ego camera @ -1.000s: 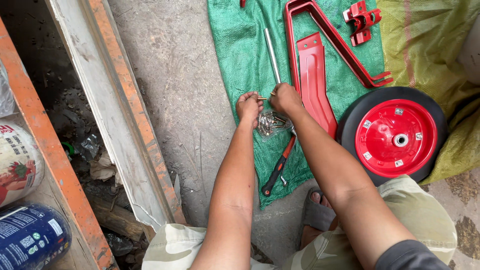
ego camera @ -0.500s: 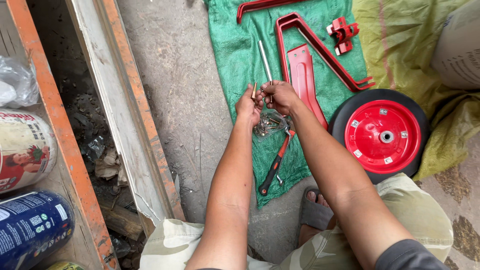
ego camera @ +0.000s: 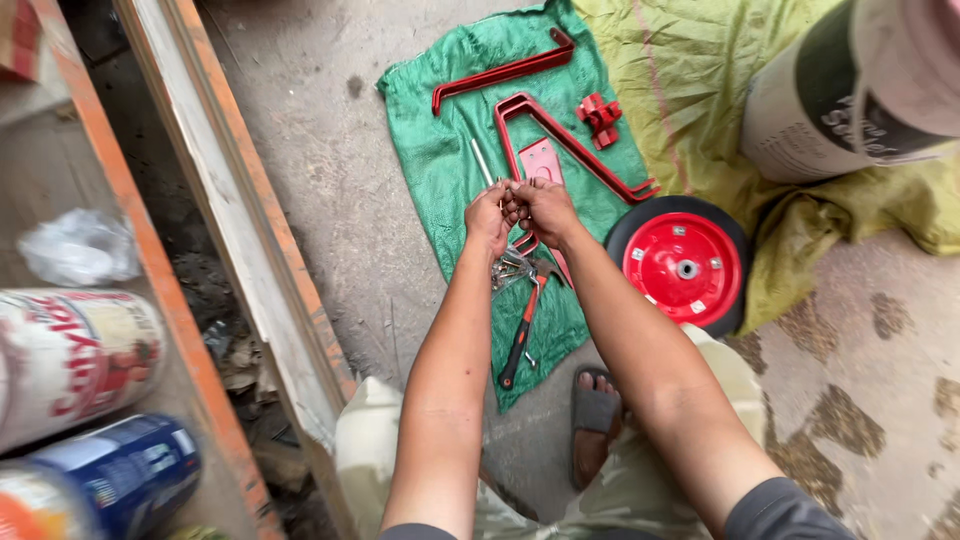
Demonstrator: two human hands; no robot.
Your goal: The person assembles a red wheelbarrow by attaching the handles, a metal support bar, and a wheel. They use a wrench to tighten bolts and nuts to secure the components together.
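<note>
My left hand (ego camera: pixel 487 215) and my right hand (ego camera: pixel 538 205) meet over a green woven sack (ego camera: pixel 450 160) spread on the concrete. Both pinch a small clear plastic bag of bolts and nuts (ego camera: pixel 508 265) that hangs just below the fingers. Under it lies a pair of pliers with red and black handles (ego camera: pixel 520 330). A thin metal rod (ego camera: pixel 481 163) lies on the sack beyond my left hand. Red metal frame parts (ego camera: pixel 560 135) lie past my hands, and a red wheel with a black tyre (ego camera: pixel 685 265) sits to the right.
A yellow sack (ego camera: pixel 720 90) covers the ground at the right, with a large printed sack (ego camera: pixel 850 90) on it. An orange-edged shelf (ego camera: pixel 160 290) at the left holds tins (ego camera: pixel 80 360) and a plastic bag (ego camera: pixel 80 245). My sandalled foot (ego camera: pixel 595 410) rests below the sack.
My hands have lifted together with the small bag of hardware, away from the pliers. The view has tilted, showing more of the red parts and the printed sack.
</note>
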